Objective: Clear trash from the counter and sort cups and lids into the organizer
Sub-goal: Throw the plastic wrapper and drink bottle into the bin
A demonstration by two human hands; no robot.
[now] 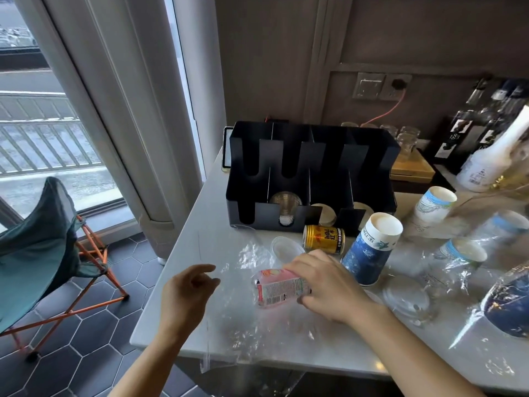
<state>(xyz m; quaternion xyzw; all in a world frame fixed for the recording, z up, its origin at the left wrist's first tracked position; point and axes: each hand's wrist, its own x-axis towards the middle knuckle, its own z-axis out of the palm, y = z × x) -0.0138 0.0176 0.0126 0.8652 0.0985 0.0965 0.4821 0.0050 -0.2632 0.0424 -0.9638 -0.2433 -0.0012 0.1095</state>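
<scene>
Head view: nearest, clear plastic wrap (pixel 229 325) sprawls over the counter (pixel 160 310) edge. The left hand (pixel 187 293) hovers above it, fingers loosely spread, holding nothing. The right hand (pixel 329 287) closes around a pink bottle (pixel 274 290) lying on its side on the wrap. Right of it lies a clear lid (pixel 406 299); another lid (pixel 286 249) sits just beyond the bottle, beside a gold can (pixel 323 239) on its side. Four upside-down paper cups show: a blue one (pixel 369 250) by the can, two pale ones (pixel 435 203) (pixel 463 253) farther right, one dark (pixel 506 308) at the edge under wrap. Behind stands the black organizer (pixel 312 156), a clear cup (pixel 285 207) in a front slot.
</scene>
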